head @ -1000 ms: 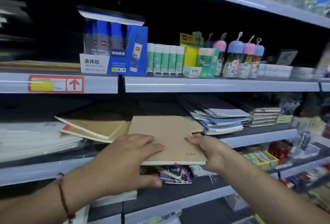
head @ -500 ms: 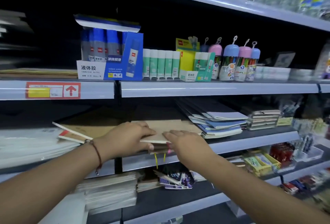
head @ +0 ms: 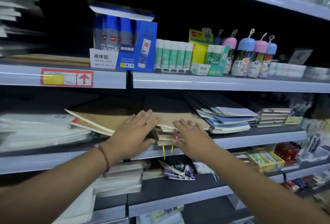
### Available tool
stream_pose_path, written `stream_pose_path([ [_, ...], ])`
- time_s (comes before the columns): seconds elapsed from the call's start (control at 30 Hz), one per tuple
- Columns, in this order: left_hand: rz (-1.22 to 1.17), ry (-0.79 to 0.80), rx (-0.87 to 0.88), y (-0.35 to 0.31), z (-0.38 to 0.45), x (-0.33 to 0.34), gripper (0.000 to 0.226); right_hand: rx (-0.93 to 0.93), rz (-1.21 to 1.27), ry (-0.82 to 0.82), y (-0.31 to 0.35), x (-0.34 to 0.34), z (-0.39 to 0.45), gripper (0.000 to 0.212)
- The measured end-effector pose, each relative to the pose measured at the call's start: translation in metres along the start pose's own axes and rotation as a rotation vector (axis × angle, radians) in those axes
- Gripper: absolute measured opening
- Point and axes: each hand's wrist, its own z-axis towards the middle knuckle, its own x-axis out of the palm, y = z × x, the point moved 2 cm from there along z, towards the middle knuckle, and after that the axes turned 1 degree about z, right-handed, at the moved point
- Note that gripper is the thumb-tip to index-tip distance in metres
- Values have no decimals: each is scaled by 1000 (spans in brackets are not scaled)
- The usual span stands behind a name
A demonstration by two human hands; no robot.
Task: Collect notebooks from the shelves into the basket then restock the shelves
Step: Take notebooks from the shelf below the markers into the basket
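Centrally, a brown notebook [head: 176,117] tops a notebook stack [head: 166,137] on the middle shelf [head: 259,137]. Left hand [head: 133,134] and right hand [head: 190,135] lie flat on it, fingers extended, gripping nothing. Blue notebooks [head: 230,118] lie just right of the stack; glue box [head: 123,45] above.

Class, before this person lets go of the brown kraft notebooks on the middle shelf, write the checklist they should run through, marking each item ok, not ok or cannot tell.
1. Top brown kraft-paper notebook lies flat on its pile: ok.
2. Left hand rests on that pile, fingers straight: ok.
3. Right hand presses the pile's front edge: ok.
4. Pile squared behind the grey shelf lip: not ok, lower notebooks and yellow ribbon markers overhang.
5. Neighbouring tilted kraft notebooks tidy: not ok, they lie askew.
6. Basket within reach: cannot tell, not in view.
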Motion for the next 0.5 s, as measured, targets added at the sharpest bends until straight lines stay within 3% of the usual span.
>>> stream_pose_path([
  [0.1, -6, -136, -4, 0, -57, 6, 66, -218, -39, -177, 24, 15, -28, 56],
  [0.17, -16, -103, -67, 4, -100, 20, 64, -415, -103, -136, 49, 40, -43, 56],
  [0.23, -41, 26, -172, 9, -148, 45, 66, -568, -91, 77, 77, 74, -54, 60],
  [0.33, -77, 230, -426, 19, -227, 78, 72, -610, 37, 335, 114, 120, -57, 65],
  [0.43, -77, 430, -644, 17, -305, 90, 78, -666, 93, 476, 155, 163, -62, 66],
  [0.5, -94, 481, -739, 13, -359, 90, 81, -715, 94, 545, 186, 189, -69, 67],
])
